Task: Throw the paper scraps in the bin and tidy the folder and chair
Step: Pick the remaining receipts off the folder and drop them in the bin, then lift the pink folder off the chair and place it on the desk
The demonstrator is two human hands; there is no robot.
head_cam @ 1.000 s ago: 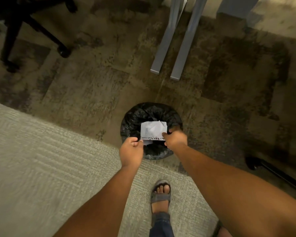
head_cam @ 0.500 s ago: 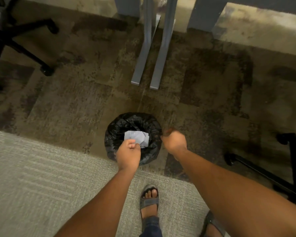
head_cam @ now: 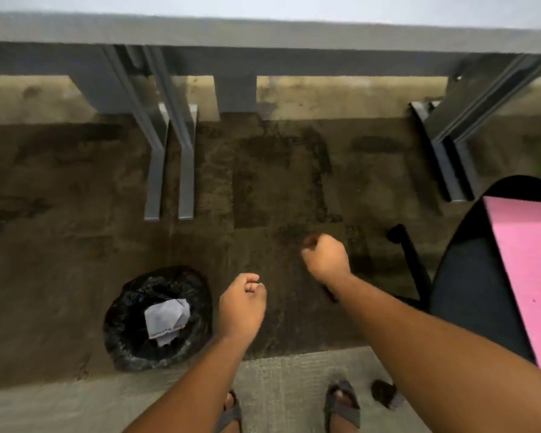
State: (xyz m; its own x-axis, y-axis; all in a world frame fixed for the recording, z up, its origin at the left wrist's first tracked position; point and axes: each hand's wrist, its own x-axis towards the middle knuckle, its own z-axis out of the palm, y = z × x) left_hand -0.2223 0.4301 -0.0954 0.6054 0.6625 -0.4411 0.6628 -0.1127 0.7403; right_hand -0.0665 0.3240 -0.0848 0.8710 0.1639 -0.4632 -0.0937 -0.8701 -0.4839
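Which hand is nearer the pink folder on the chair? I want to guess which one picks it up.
Right. The right hand hangs over the carpet just left of the chair holding the pink folder; the left hand is farther left, beside the bin.

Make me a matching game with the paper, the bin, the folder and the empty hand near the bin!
Things:
1. paper scraps
2. bin
3. folder
4. left hand

Matches:
A. pink, lying on the chair seat
B. lined with a black bag
C. white, crumpled inside the bin
D. curled and empty, right of the bin

Pairs: 1-C, 2-B, 3-A, 4-D
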